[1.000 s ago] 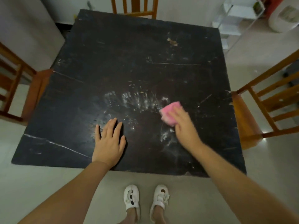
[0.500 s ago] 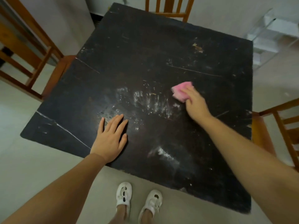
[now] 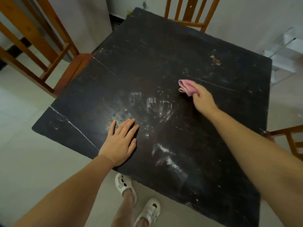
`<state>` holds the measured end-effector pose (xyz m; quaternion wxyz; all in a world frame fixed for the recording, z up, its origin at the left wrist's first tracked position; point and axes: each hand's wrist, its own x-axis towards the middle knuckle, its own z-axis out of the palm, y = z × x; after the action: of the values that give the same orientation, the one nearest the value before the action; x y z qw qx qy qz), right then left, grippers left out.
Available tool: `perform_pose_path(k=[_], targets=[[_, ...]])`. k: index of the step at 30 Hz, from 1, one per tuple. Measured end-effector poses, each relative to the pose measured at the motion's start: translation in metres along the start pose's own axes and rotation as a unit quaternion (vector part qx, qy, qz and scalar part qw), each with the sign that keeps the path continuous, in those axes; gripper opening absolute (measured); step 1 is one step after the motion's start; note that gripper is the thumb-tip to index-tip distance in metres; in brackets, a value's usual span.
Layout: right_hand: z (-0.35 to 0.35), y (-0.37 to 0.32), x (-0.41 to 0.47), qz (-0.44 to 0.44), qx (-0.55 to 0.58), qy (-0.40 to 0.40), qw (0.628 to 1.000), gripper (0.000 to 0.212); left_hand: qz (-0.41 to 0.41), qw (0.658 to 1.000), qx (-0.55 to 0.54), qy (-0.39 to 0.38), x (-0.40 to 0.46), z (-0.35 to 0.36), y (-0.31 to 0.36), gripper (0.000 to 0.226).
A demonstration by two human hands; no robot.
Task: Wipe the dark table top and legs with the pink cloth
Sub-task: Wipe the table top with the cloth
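Note:
The dark square table top [image 3: 147, 59] fills the middle of the view, scratched and marked with whitish wet smears near its centre. My right hand [image 3: 202, 99] grips the bunched pink cloth [image 3: 186, 87] and holds it against the top, right of centre. Pressed flat on the table near its front edge lies my left hand [image 3: 120, 141], fingers together and holding nothing. The table legs are hidden under the top.
Wooden chairs stand at the left [image 3: 37, 51], at the far side [image 3: 188, 12] and at the right [image 3: 290, 140]. A white rack [image 3: 285, 51] stands at the back right. My feet in white slippers [image 3: 124, 185] are on the pale tiled floor below the front edge.
My right hand has swept the pink cloth away from me across the top, leaving wet streaks behind. The cloth has bunched up. The left hand has stayed flat; the view has tilted.

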<state>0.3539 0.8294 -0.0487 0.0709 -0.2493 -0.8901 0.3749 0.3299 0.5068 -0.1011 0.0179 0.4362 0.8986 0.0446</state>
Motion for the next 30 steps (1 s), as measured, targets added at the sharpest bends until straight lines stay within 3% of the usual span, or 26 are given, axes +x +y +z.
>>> perform_pose_path(k=[3, 6, 10, 12, 14, 16, 18, 20, 23, 27, 28, 30], targets=[[0.044, -0.014, -0.024, -0.073, -0.024, -0.045, 0.996, 0.050, 0.000, 1.000, -0.003, -0.005, 0.000, 0.000, 0.000, 0.051], [0.077, -0.023, -0.094, -0.192, -0.027, -0.135, 0.972, 0.060, -0.001, 1.000, -0.017, -0.002, 0.000, 0.000, 0.000, 0.052], [0.068, -0.038, -0.140, -0.216, 0.021, -0.272, 0.937, 0.054, 0.002, 0.998, -0.052, 0.023, -0.001, -0.005, -0.001, 0.050], [0.057, -0.047, -0.110, -0.173, 0.069, -0.212, 0.959, 0.052, -0.010, 0.996, -0.074, 0.045, -0.004, -0.008, -0.002, 0.049], [0.049, -0.046, -0.044, -0.121, 0.050, -0.077, 0.988, 0.051, -0.030, 0.993, -0.092, 0.063, -0.006, -0.012, -0.008, 0.047], [0.047, -0.044, 0.012, -0.075, 0.000, -0.036, 0.997, 0.052, -0.054, 0.992, -0.085, 0.078, -0.004, -0.015, -0.020, 0.046], [0.063, -0.044, 0.031, -0.049, -0.032, -0.046, 0.997, 0.052, -0.100, 0.988, -0.080, 0.089, -0.005, -0.016, -0.037, 0.044], [0.086, -0.053, 0.005, -0.124, -0.038, -0.075, 0.989, 0.047, -0.148, 0.982, -0.081, 0.089, -0.009, -0.015, -0.055, 0.046], [0.109, -0.058, -0.076, -0.245, -0.022, -0.199, 0.949, 0.051, -0.185, 0.977, -0.076, 0.075, -0.015, -0.011, -0.068, 0.050], [0.097, -0.060, -0.131, -0.241, 0.018, -0.336, 0.910, 0.057, -0.174, 0.979, -0.069, 0.076, -0.014, -0.009, -0.066, 0.048], [0.090, -0.068, -0.118, -0.220, 0.044, -0.320, 0.921, 0.057, -0.175, 0.979, -0.073, 0.075, -0.015, -0.009, -0.066, 0.048], [0.084, -0.076, -0.070, -0.169, 0.052, -0.198, 0.964, 0.057, -0.180, 0.978, -0.078, 0.072, -0.015, -0.009, -0.067, 0.048]])
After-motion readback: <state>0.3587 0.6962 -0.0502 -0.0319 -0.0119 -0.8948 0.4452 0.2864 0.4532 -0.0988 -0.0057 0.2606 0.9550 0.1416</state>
